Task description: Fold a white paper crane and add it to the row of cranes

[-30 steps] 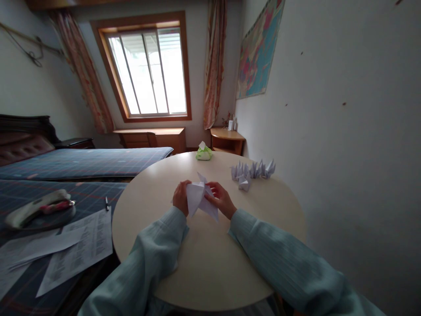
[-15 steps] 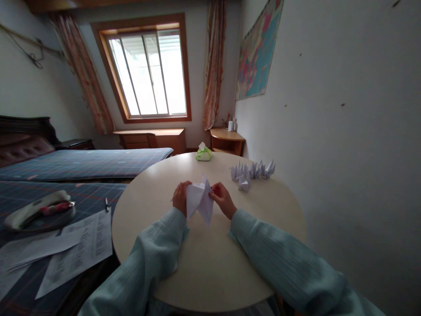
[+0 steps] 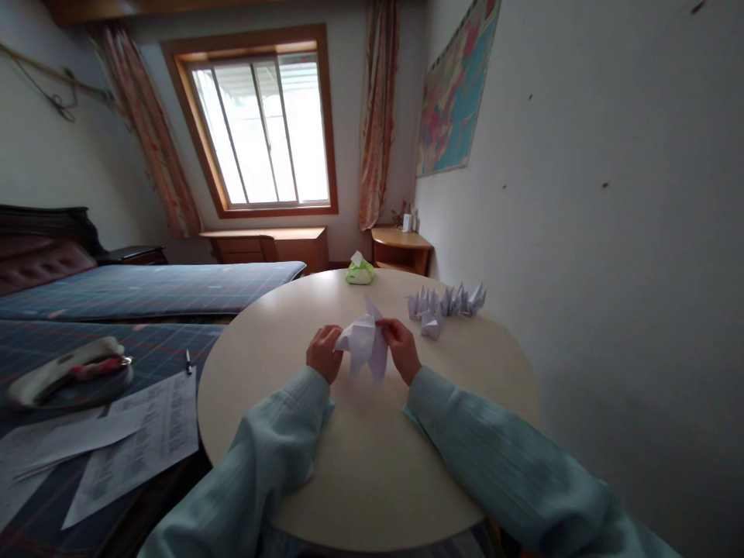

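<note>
Between my hands, above the round table (image 3: 372,465), is a white folded-paper crane (image 3: 361,339) with pointed flaps sticking up and down. My left hand (image 3: 324,353) is closed on its left tip. Thumb and fingers of my right hand (image 3: 401,347) pinch its right side near the upright point. The lower flaps are slightly blurred. Farther right on the table stand several similar white folded-paper cranes (image 3: 447,301) in a row, with one paper crane (image 3: 431,325) a little in front of them.
A green tissue pack (image 3: 359,271) sits at the table's far edge. To the left, a bed (image 3: 174,341) holds printed sheets (image 3: 145,434), a pen (image 3: 188,362) and a pale pouch-like item (image 3: 70,372). A white wall (image 3: 610,294) rises along the right.
The paper crane has shifted right and turned. My left hand has slid from its broad left side to the left tip; my right hand has moved slightly up and right.
</note>
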The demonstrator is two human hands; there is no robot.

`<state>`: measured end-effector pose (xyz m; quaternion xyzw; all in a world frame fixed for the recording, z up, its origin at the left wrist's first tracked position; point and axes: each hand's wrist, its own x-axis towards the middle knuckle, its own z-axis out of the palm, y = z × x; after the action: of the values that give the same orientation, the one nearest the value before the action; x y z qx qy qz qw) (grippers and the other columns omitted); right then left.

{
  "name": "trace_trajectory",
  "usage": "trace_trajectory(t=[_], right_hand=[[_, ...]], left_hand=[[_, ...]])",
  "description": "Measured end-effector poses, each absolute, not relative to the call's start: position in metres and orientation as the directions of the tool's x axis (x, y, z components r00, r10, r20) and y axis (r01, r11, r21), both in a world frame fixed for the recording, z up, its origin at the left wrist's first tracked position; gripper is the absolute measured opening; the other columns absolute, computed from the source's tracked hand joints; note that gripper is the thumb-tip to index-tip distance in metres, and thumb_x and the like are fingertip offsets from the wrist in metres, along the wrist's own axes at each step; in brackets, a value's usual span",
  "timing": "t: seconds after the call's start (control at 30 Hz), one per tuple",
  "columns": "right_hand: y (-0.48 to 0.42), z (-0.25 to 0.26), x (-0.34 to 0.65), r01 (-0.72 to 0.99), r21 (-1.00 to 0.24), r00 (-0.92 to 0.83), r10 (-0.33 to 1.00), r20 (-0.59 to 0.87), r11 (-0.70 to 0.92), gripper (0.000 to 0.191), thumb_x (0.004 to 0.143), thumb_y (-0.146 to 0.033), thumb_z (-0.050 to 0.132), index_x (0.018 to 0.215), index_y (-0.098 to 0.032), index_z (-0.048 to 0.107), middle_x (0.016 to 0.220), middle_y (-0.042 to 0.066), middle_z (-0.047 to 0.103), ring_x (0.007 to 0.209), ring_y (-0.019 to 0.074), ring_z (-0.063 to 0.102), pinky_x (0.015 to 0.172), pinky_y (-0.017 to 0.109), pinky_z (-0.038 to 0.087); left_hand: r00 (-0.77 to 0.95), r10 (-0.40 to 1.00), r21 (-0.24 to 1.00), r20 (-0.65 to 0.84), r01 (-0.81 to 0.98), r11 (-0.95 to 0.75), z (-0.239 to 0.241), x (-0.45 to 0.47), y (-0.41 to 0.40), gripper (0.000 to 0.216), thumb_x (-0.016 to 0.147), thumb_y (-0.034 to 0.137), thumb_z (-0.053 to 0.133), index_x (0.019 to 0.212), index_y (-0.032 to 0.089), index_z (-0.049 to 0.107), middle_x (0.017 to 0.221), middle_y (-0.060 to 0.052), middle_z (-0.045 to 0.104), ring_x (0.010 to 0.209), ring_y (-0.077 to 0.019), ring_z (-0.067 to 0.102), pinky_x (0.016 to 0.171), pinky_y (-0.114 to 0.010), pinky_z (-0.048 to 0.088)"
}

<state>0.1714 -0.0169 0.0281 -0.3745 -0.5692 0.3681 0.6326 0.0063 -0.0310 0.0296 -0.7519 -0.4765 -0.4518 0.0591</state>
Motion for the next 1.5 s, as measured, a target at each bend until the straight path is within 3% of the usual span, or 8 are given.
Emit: trace_trajectory(t=[0.13, 0.2, 0.33, 0.6, 0.7, 0.93, 1.23, 1.5], right_hand=[[-0.018, 0.028, 0.17, 0.007, -0.885, 0.03, 0.884, 0.466, 0.466, 0.022, 0.064, -0.021, 0.051, 0.085, -0.019, 0.057, 0.083, 0.002, 0.059, 0.076, 0.0149, 0.054, 0.07, 0.029, 0.044], [-0.02, 0.029, 0.169, 0.017, -0.886, 0.009, 0.886, 0.464, 0.464, 0.025, 0.063, -0.021, 0.054, 0.088, -0.019, 0.057, 0.084, 0.002, 0.06, 0.074, 0.0145, 0.055, 0.07, 0.029, 0.046], [-0.024, 0.03, 0.168, 0.044, -0.876, -0.034, 0.878, 0.478, 0.479, 0.036, 0.059, -0.024, 0.061, 0.094, -0.018, 0.054, 0.085, 0.003, 0.059, 0.072, 0.014, 0.056, 0.068, 0.03, 0.049], [-0.029, 0.029, 0.165, 0.02, -0.886, -0.093, 0.884, 0.459, 0.462, 0.05, 0.051, -0.028, 0.068, 0.094, -0.019, 0.043, 0.087, 0.003, 0.053, 0.074, 0.014, 0.056, 0.066, 0.031, 0.05], [-0.03, 0.029, 0.164, 0.008, -0.9, -0.101, 0.896, 0.433, 0.436, 0.052, 0.051, -0.028, 0.068, 0.094, -0.02, 0.039, 0.085, 0.002, 0.052, 0.073, 0.0136, 0.056, 0.065, 0.031, 0.05], [-0.025, 0.026, 0.163, -0.033, -0.908, -0.097, 0.903, 0.419, 0.418, 0.072, 0.052, -0.03, 0.067, 0.112, -0.022, 0.028, 0.105, 0.008, 0.045, 0.081, 0.0159, 0.055, 0.066, 0.031, 0.05], [-0.025, 0.027, 0.165, 0.038, -0.866, -0.097, 0.865, 0.493, 0.498, 0.048, 0.059, -0.033, 0.063, 0.101, -0.021, 0.044, 0.098, 0.006, 0.052, 0.088, 0.0168, 0.052, 0.07, 0.032, 0.048], [-0.031, 0.035, 0.169, 0.203, -0.661, -0.077, 0.685, 0.725, 0.722, 0.043, 0.072, -0.028, 0.052, 0.113, -0.023, 0.041, 0.116, 0.008, 0.044, 0.106, 0.0187, 0.042, 0.083, 0.033, 0.043]], left_hand=[[0.131, 0.588, 0.301, 0.798, 0.758, -0.579, 0.033, 0.007, -0.033, 0.039, 0.07, 0.016, 0.044, 0.109, 0.017, 0.047, 0.1, -0.006, 0.056, 0.092, -0.0167, 0.049, 0.081, -0.03, 0.038], [0.18, 0.528, 0.229, 0.83, 0.754, -0.616, 0.035, 0.008, -0.033, 0.043, 0.071, 0.019, 0.047, 0.113, 0.019, 0.044, 0.109, -0.007, 0.053, 0.1, -0.0178, 0.046, 0.086, -0.031, 0.036], [0.3, 0.458, 0.127, 0.837, 0.707, -0.696, 0.034, 0.01, -0.033, 0.031, 0.075, 0.022, 0.045, 0.105, 0.022, 0.053, 0.114, -0.006, 0.051, 0.107, -0.0181, 0.043, 0.088, -0.032, 0.035], [0.241, 0.486, 0.213, 0.84, 0.677, -0.705, 0.03, 0.009, -0.031, 0.031, 0.077, 0.022, 0.044, 0.106, 0.021, 0.053, 0.107, -0.007, 0.057, 0.103, -0.0179, 0.047, 0.086, -0.034, 0.038], [0.236, 0.46, 0.199, 0.856, 0.67, -0.715, 0.03, 0.009, -0.03, 0.029, 0.076, 0.021, 0.046, 0.104, 0.021, 0.055, 0.105, -0.007, 0.058, 0.102, -0.0183, 0.048, 0.084, -0.034, 0.039], [0.267, 0.393, 0.154, 0.88, 0.622, -0.768, 0.029, 0.011, -0.03, 0.028, 0.076, 0.019, 0.047, 0.102, 0.023, 0.057, 0.104, -0.005, 0.059, 0.102, -0.0179, 0.048, 0.083, -0.034, 0.039], [0.239, 0.39, 0.211, 0.889, 0.543, -0.813, 0.031, 0.012, -0.033, 0.03, 0.075, 0.022, 0.049, 0.104, 0.023, 0.055, 0.105, -0.007, 0.058, 0.105, -0.0197, 0.047, 0.085, -0.036, 0.041], [0.194, 0.502, 0.399, 0.843, 0.402, -0.824, 0.033, 0.015, -0.038, 0.037, 0.076, 0.021, 0.046, 0.114, 0.021, 0.047, 0.116, -0.008, 0.05, 0.107, -0.0194, 0.045, 0.092, -0.035, 0.037]])
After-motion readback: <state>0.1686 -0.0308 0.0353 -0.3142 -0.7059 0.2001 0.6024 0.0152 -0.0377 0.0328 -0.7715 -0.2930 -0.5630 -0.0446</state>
